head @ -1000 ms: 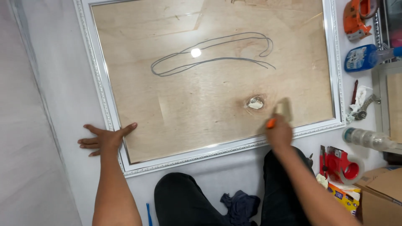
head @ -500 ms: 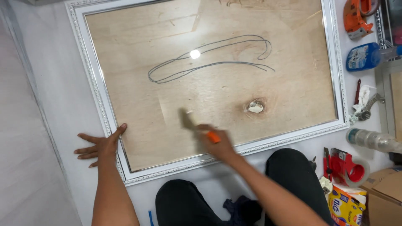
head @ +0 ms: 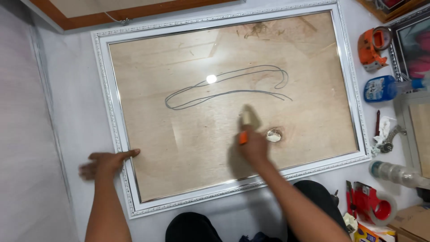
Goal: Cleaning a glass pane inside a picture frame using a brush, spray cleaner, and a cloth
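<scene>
A white ornate picture frame (head: 114,134) lies flat on the white floor, holding glass over a plywood backing (head: 188,134) with a scribbled grey line (head: 224,87) and a knot (head: 273,134). My right hand (head: 254,145) grips a small brush with an orange handle (head: 246,125), its pale bristles resting on the glass just left of the knot. My left hand (head: 105,162) lies flat with spread fingers on the floor, fingertips touching the frame's left rail.
To the right lie an orange tape dispenser (head: 371,47), a blue spray bottle (head: 380,88), a clear bottle (head: 394,172), a red tape dispenser (head: 369,201) and a cardboard box (head: 412,222). Another wooden frame (head: 112,15) sits beyond. My dark-trousered knees are at the bottom edge.
My right hand swept the brush left across the glass, then back right and up near the knot. The view has shifted, showing more of the frame's top. My left hand stays by the left rail.
</scene>
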